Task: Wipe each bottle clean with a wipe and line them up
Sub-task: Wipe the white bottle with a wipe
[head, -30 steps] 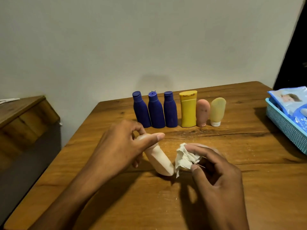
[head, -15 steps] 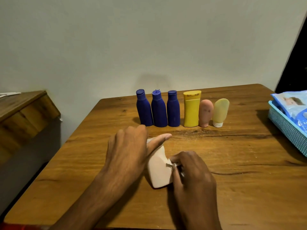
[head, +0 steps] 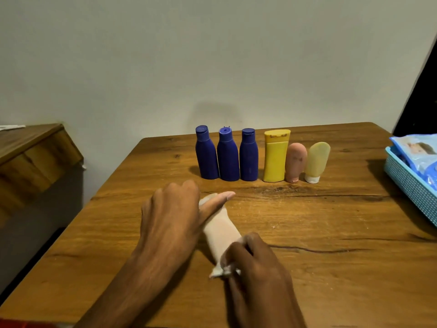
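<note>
Left hand (head: 172, 218): your fingers wrap the pale beige plastic tube bottle's (head: 221, 230) far end. Right hand (head: 255, 263) pinches a crumpled white wipe (head: 221, 271) at its near end.

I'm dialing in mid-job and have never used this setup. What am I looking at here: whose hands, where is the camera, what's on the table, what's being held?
There is no machine: a person works with bare hands, and the single camera sits on their head, looking forward and down. The left hand holds a pale tube tilted over the wooden table. The right hand grips a white wipe pressed against the tube's near end. At the back stand six containers in a row: three blue bottles, a yellow bottle, a pink tube and a yellowish tube on its white cap. On the right edge is a turquoise basket with blue packets in it.
</note>
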